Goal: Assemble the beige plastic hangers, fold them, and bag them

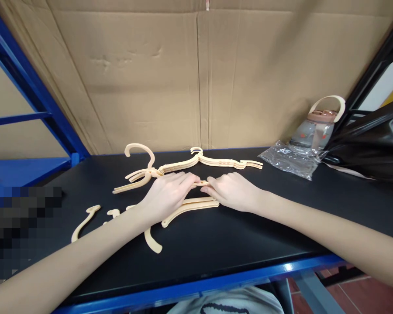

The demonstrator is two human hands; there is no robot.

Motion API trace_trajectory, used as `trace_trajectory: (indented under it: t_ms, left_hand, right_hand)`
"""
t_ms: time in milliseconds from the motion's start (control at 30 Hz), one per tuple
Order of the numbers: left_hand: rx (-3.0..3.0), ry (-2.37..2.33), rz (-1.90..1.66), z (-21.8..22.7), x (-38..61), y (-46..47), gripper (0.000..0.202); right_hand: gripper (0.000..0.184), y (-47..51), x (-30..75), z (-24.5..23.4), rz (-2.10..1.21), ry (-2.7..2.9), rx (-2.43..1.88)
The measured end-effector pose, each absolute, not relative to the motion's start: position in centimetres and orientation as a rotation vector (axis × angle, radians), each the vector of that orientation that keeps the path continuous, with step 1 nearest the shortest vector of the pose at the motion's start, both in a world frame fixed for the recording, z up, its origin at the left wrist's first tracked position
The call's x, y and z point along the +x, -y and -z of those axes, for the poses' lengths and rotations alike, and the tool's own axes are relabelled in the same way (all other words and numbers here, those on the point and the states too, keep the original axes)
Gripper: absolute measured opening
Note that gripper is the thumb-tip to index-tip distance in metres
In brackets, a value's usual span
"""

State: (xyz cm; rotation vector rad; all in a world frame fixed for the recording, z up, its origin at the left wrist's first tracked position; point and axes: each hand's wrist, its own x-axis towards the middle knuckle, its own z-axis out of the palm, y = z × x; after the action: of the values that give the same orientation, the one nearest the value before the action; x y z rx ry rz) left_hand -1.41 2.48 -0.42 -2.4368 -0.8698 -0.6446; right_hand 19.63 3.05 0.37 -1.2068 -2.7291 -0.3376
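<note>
Both of my hands pinch a small cream plastic hanger piece (pixel 201 183) over the middle of the black table. My left hand (pixel 168 192) is closed on its left end, and my right hand (pixel 234 189) grips the right end; fingers hide most of it. Just beyond my left hand lies a cream hanger part with a large hook (pixel 149 157). Behind my hands rests a set of stacked hangers (pixel 216 161). Below them lie paired hanger arms (pixel 190 207). A curved piece (pixel 153 242) shows partly beneath my left forearm.
Loose cream pieces, a hook (pixel 85 222) and a small part (pixel 114 213), lie at the left. On the right are a clear plastic bag (pixel 290 159), a water bottle (pixel 314 131) and a black bag (pixel 373 144). A cardboard wall (pixel 134 87) stands behind the table (pixel 249 244).
</note>
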Motion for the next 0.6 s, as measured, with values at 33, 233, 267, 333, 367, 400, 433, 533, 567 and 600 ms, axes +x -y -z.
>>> trace_trajectory:
  t_ms: [33,233,267,333,367,400,433,533,567,600]
  left_hand:
    - [-2.431,0.860,0.649,0.4,-1.4,-2.5,0.023]
    - [-2.463,0.888,0.684,0.3,-1.4,-2.6,0.022]
    - [-2.469,0.914,0.692,0.3,-1.3,-2.5,0.021]
    - [-2.468,0.970,0.729,0.0,-1.1,-2.3,0.020]
    - [-2.456,0.988,0.754,-0.1,-1.1,-2.2,0.024]
    - [-2.434,0.988,0.779,-0.3,-1.0,-2.2,0.030]
    - [-2.406,0.967,0.800,-0.5,-1.0,-2.1,0.035]
    - [-2.275,0.822,0.835,-1.2,-1.2,-2.3,0.041]
    - [-2.213,0.790,0.855,-1.5,-1.4,-2.4,0.041]
    - [-2.147,0.781,0.888,-1.7,-1.7,-2.6,0.042]
  right_hand:
    - [0.042,-3.1,19.7,-0.3,0.307,2.713,-1.203]
    - [0.019,-3.1,19.5,0.1,0.071,2.515,-1.068]
    - [0.017,-3.2,19.4,0.2,0.052,2.495,-1.060]
    - [0.015,-3.2,19.4,0.2,0.007,2.442,-1.055]
    - [0.015,-3.3,19.4,0.2,-0.017,2.410,-1.041]
    - [0.014,-3.4,19.4,0.2,-0.036,2.381,-1.019]
    - [0.013,-3.5,19.5,0.2,-0.048,2.356,-0.997]
    - [0.013,-4.0,20.1,-0.2,-0.083,2.272,-1.020]
    - [0.014,-4.2,20.5,-0.4,-0.111,2.233,-1.052]
    - [0.015,-4.5,21.0,-0.7,-0.151,2.186,-1.084]
